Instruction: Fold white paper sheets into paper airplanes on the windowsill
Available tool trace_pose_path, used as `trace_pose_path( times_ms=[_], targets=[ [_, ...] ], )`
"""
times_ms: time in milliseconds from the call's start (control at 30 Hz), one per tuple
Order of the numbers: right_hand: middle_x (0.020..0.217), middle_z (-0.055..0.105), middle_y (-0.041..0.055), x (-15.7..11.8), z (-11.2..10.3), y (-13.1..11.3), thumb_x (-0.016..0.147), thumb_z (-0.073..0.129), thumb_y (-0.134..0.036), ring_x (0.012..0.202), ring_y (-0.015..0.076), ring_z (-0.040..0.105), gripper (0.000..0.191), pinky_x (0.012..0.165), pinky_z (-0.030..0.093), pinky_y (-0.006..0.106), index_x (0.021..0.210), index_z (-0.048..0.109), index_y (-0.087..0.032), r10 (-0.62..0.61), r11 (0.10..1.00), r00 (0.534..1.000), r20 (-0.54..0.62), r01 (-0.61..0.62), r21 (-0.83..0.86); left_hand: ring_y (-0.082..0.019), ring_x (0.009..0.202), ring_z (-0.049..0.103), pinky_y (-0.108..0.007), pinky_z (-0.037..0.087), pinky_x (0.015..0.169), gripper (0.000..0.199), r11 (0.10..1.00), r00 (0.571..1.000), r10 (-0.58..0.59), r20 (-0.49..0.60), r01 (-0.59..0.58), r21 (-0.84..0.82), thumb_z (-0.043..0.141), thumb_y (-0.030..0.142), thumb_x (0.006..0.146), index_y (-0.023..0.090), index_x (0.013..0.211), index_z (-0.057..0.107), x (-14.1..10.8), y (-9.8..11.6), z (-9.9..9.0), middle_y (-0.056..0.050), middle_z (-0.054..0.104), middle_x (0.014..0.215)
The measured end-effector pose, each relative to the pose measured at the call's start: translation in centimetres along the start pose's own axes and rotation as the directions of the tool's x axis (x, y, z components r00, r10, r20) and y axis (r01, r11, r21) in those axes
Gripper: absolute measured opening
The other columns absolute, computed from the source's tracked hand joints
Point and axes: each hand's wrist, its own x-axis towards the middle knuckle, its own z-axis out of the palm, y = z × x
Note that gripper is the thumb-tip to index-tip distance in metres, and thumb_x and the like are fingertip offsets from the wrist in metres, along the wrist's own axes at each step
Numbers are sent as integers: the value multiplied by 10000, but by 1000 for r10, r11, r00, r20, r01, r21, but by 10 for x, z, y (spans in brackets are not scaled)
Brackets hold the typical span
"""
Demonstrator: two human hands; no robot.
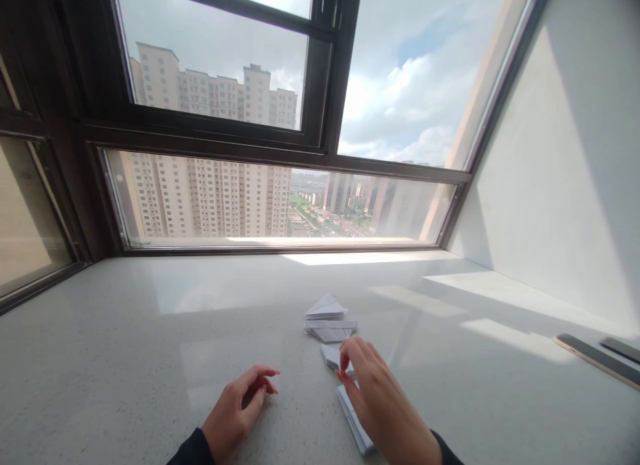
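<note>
Several folded white papers lie in a column on the pale speckled sill. A pointed paper stack (326, 307) is farthest away, with a wider folded paper (331, 329) just in front of it. Nearer, a small folded paper (330, 355) is partly covered by my right hand (373, 388), whose thumb and forefinger curl close together over it; whether they grip it is unclear. A long folded stack (354, 421) lies under and left of that hand. My left hand (241, 406) is off to the left, fingers bent and apart, holding nothing.
The sill (125, 358) ends at a dark-framed window (280, 159) with tall buildings outside. A white wall (560, 158) rises at the right. Two flat dark objects, one a long strip (600, 359), the other a shorter piece (623, 349), lie at the right edge.
</note>
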Motion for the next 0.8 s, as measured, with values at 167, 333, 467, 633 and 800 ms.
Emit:
trace_pose_path(
  times_ms=[167,333,467,633,800],
  targets=[
    [949,553,56,14,60,-47,620,597,-153,900,221,497,285,795,406,310,886,502,-188,-356,927,878,321,287,242,-176,862,577,-261,439,801,287,997,998,39,46,-36,-61,458,168,668,196,930,574,-2,6,0,-40,647,888],
    [1048,558,129,15,130,-41,718,518,-142,1027,234,473,300,899,364,341,1015,483,-120,-431,886,859,277,344,312,-175,892,572,-257,430,826,375,998,997,-23,-77,18,-63,419,70,582,201,892,585,-4,5,2,-25,649,915],
    [1104,546,106,12,141,-31,696,509,-60,1064,212,462,379,932,341,343,1061,459,-148,-424,867,865,268,302,397,-179,837,591,-256,449,776,344,997,998,-49,-47,46,-62,421,63,566,194,832,596,-3,6,1,-26,661,860],
    [1141,526,104,12,136,-26,675,523,-18,1101,195,436,452,954,326,320,1104,440,-137,-429,849,851,303,266,457,-188,850,583,-269,438,783,337,997,998,-60,-16,59,-53,420,63,555,186,814,598,0,6,-1,-34,659,861],
    [1140,525,125,13,143,-25,726,535,-62,1098,215,440,392,949,335,361,1104,453,-123,-454,840,839,301,289,459,-182,884,564,-265,415,815,366,997,998,-70,-8,69,-39,399,57,535,175,823,591,1,5,-1,-34,647,888]
  ],
)
